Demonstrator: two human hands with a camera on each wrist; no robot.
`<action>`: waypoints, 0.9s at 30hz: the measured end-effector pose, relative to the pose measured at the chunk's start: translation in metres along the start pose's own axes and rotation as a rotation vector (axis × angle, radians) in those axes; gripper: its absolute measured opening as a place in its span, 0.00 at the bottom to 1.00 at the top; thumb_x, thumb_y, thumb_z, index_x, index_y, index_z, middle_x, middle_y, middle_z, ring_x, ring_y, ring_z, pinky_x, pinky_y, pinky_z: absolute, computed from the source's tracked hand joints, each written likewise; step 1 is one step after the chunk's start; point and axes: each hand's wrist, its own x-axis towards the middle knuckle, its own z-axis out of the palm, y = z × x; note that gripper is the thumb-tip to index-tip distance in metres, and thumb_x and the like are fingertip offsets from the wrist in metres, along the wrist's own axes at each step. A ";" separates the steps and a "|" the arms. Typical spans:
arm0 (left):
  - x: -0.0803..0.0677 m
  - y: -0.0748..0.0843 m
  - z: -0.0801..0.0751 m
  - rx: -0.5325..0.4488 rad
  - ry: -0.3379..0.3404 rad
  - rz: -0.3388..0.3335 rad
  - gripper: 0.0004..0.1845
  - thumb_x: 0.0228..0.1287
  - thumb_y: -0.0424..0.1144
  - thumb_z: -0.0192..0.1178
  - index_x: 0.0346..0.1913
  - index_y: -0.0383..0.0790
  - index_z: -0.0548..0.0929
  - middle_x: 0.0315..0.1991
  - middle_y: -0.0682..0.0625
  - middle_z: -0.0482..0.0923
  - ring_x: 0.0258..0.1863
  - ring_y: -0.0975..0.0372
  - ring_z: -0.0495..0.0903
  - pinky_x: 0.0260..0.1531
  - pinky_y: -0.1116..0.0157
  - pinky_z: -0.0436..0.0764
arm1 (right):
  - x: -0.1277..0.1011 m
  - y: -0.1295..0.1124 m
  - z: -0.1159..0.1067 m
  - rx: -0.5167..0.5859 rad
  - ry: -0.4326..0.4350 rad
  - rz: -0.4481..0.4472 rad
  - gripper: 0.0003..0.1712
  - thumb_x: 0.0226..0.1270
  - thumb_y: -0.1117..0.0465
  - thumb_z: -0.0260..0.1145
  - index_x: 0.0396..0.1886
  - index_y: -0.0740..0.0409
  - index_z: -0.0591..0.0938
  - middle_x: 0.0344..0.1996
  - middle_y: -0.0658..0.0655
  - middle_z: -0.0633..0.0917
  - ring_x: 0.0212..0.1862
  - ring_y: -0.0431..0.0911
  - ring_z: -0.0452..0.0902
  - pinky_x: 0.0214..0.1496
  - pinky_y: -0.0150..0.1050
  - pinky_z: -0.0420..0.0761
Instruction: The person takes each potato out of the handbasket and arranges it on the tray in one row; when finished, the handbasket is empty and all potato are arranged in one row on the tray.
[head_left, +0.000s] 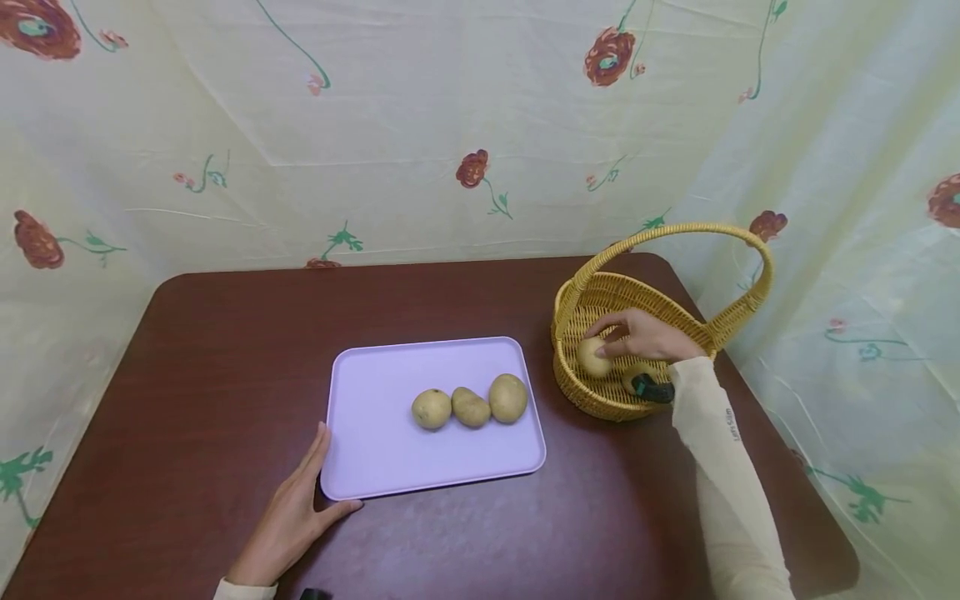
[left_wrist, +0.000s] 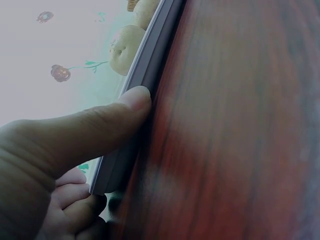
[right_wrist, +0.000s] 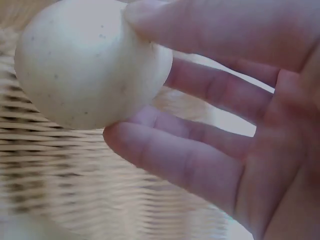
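Resting flat on the dark table [head_left: 187, 375], the left hand [head_left: 296, 512] lies at the near left corner of the lilac tray [head_left: 375, 433], fingers straight and relaxed. The left wrist view shows its thumb [left_wrist: 100, 125] pressed against the tray's rim, holding nothing, only steadying it.

On the tray, toward its right half, 3 potatoes [head_left: 470, 406] sit in a row, each touching its neighbour.

Right of the tray, just beside its far right corner, stands a woven basket [head_left: 600, 292] with a tall arched handle [head_left: 697, 233]. The right hand [head_left: 645, 336] is inside the basket, fingers curled round a pale potato [head_left: 592, 357]. The right wrist view shows this potato [right_wrist: 90, 62] pinched between thumb and fingertips, with the basket weave close behind it; whether it is clear of the basket floor cannot be told. Another potato appears to lie lower in the basket, partly hidden by the wrist strap.

To do the grasp well, the fingers would best wrap further under the potato, since a fingertip pinch on a smooth round skin could slip. Bringing the hand out toward the tray side of the basket, under the handle's arch, looks safest, while the left hand holds the tray steady.
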 end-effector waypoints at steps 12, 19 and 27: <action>0.000 -0.003 0.000 -0.007 0.003 0.004 0.57 0.38 0.53 0.70 0.69 0.42 0.46 0.69 0.45 0.45 0.64 0.52 0.54 0.50 0.89 0.39 | -0.061 -0.106 -0.019 0.209 0.323 -0.268 0.18 0.52 0.68 0.66 0.46 0.59 0.80 0.46 0.56 0.80 0.52 0.43 0.70 0.47 0.30 0.73; 0.000 -0.004 -0.001 -0.005 0.006 -0.001 0.57 0.38 0.53 0.69 0.69 0.42 0.47 0.69 0.45 0.45 0.64 0.52 0.54 0.50 0.89 0.39 | -0.025 -0.172 0.015 0.270 0.257 -0.547 0.19 0.45 0.75 0.68 0.41 0.65 0.81 0.44 0.58 0.81 0.50 0.47 0.73 0.52 0.40 0.69; 0.000 -0.004 -0.001 -0.008 0.012 0.008 0.56 0.38 0.53 0.69 0.69 0.43 0.46 0.69 0.45 0.45 0.64 0.53 0.54 0.50 0.89 0.39 | 0.049 -0.210 0.075 0.392 -0.029 -0.663 0.17 0.50 0.73 0.66 0.43 0.67 0.79 0.46 0.60 0.79 0.50 0.45 0.73 0.49 0.44 0.73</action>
